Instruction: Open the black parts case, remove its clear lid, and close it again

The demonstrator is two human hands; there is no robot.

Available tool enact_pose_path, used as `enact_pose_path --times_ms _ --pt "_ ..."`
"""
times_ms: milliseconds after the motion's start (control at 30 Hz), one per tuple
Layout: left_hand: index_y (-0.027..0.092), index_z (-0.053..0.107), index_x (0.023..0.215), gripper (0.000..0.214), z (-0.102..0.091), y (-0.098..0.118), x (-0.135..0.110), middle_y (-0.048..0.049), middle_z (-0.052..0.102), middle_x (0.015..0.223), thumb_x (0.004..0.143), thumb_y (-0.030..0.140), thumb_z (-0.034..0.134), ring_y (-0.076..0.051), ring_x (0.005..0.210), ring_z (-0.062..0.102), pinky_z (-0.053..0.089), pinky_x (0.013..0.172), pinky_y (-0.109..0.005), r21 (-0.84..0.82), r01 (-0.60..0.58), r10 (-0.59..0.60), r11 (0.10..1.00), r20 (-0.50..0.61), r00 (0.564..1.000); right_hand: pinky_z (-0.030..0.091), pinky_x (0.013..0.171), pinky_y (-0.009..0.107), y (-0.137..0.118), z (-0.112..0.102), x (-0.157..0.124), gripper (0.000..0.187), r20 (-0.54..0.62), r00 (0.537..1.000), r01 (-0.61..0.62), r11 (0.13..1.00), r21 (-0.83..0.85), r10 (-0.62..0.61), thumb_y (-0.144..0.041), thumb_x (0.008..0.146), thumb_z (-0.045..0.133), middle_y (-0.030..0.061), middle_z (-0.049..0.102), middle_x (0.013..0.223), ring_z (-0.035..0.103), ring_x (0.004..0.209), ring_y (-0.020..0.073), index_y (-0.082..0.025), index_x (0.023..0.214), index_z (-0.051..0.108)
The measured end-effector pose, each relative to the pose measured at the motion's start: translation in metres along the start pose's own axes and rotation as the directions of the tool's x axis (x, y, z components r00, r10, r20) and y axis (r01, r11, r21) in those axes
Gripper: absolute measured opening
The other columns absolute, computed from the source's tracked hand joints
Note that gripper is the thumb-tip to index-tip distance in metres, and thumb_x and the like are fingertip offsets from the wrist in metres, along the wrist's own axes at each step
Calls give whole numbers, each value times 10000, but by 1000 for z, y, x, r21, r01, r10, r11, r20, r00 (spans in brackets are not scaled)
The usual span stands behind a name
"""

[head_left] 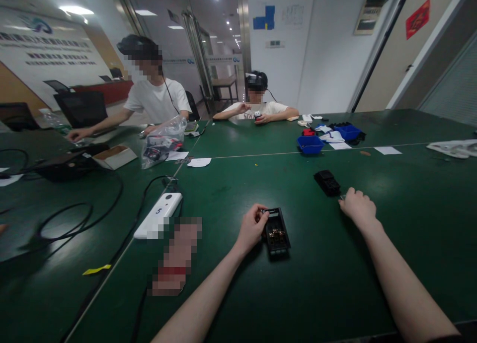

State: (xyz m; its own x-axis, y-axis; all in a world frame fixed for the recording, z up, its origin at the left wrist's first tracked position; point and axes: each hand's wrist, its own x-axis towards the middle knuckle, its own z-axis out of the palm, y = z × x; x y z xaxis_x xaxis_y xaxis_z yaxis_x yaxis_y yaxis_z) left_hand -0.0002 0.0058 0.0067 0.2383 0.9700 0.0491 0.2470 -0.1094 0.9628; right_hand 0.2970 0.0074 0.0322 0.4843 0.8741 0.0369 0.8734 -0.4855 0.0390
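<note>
On the green table my left hand (253, 226) is closed on the upper left edge of an open black plastic housing (285, 239). Brass-coloured metal contacts (276, 235) show inside that housing. Farther right, my right hand (358, 205) is closed, with a small light-coloured tip of something (342, 197) at its fingers; the rest of that thing is hidden. Just beyond those fingers, to the left, lies a second black plastic piece (327, 182), apart from the housing.
A white power strip (158, 215) and a pinkish, blurred-out item (175, 258) lie left, beside black cables (85, 224). Blue trays (310, 144) stand far right of centre. Behind a clear plastic bag (162, 142) sits one person (158, 97); another (257, 104) sits opposite, holding something small.
</note>
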Motion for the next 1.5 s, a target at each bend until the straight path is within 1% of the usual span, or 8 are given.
enact_pose_path --times_ms 133,400,567,767,967,1100,1267,1500 --pt "149 538 886 207 0 0 0 29 518 603 794 332 507 -99 500 480 363 466 -202 0 4 -4 1000 2 1000 459 697 405 1 2 0 387 139 990 -9 1000 15 7 -249 853 374 272 564 1051 565 975 346 1 1084 559" --pt "149 542 869 191 1 -3 2 32 509 597 798 321 496 -104 520 485 364 497 -209 35 -10 10 999 -16 1000 471 675 376 -51 -1 -35 331 114 964 236 970 54 -240 -209 853 364 242 563 1004 594 895 302 -42 981 619" --pt "148 544 876 201 1 -5 2 30 520 591 797 327 499 -101 506 479 362 490 -208 35 -8 9 999 -9 1000 471 667 376 -85 -4 -65 270 0 867 490 852 185 -499 -187 851 373 225 583 930 597 834 290 -73 899 613" --pt "151 554 866 194 1 -4 2 28 514 588 796 323 498 -104 510 477 359 487 -209 71 -19 20 997 -2 1000 447 739 346 -93 3 -70 267 -44 782 590 716 372 -622 -156 824 409 157 636 907 607 822 247 -131 1015 595" --pt "151 567 862 201 1 -1 1 36 499 570 796 327 497 -104 517 462 345 503 -210 96 -43 44 994 -13 999 457 687 311 -89 5 -59 410 -88 823 434 522 734 -561 -182 808 419 38 654 740 603 661 170 -167 1210 498" --pt "148 567 841 189 2 2 1 40 485 567 798 317 495 -100 523 441 329 515 -210 121 -45 48 992 -21 999 468 535 274 -93 1 -59 394 6 860 104 188 977 -511 -247 768 482 -4 618 731 570 561 130 -182 1157 475" --pt "149 568 826 169 2 3 1 42 477 568 796 300 498 -100 534 434 322 524 -210 131 -62 64 989 -14 998 498 649 295 -102 -3 -71 502 36 840 -140 -152 978 -541 -217 669 624 -10 617 792 610 655 128 -200 1130 427" --pt "152 560 842 160 3 0 1 39 500 579 796 290 495 -99 540 455 332 531 -205 113 -58 60 992 -13 998 518 717 313 -112 -1 -91 520 -22 782 -175 -252 952 -623 -213 671 662 -12 610 830 629 705 126 -243 1129 418"
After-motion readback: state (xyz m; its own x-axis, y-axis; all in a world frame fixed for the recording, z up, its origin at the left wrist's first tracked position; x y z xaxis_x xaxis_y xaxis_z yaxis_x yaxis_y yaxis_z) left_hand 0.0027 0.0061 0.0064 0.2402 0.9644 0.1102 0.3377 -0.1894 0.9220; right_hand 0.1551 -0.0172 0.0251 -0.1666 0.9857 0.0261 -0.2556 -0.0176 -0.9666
